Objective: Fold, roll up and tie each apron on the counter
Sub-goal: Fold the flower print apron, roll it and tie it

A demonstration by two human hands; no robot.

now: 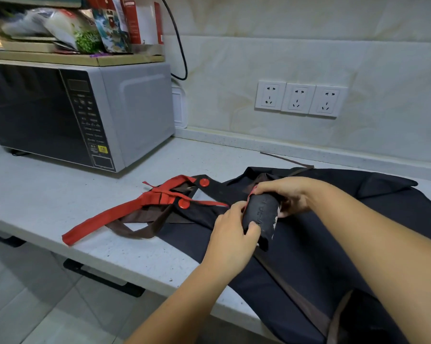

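The rolled apron [260, 214] is held between both hands. The left hand [231, 227] curls round its near end and the right hand [284, 194] grips its far end. A spread dark apron [346, 232] lies beneath the roll on the surface [60, 194]. If either grip slackens, the roll would likely spring loose. The red strap [204, 202] trailing left of the roll could snag.

Pale speckled stone counter [60, 194]: grey box-shaped microwave oven [125, 115] stands at left rear. The flat wooden board [85, 59] on top of it carries plastic food packets [90, 28]. Three white plastic wall sockets [298, 98] sit right of the oven. Spread dark cloth apron [333, 244] lies at right front, with red fabric straps [125, 212] to its left. Rolled dark cloth bundle [261, 214] is held over the apron, between left hand [231, 227] and right hand [284, 194].
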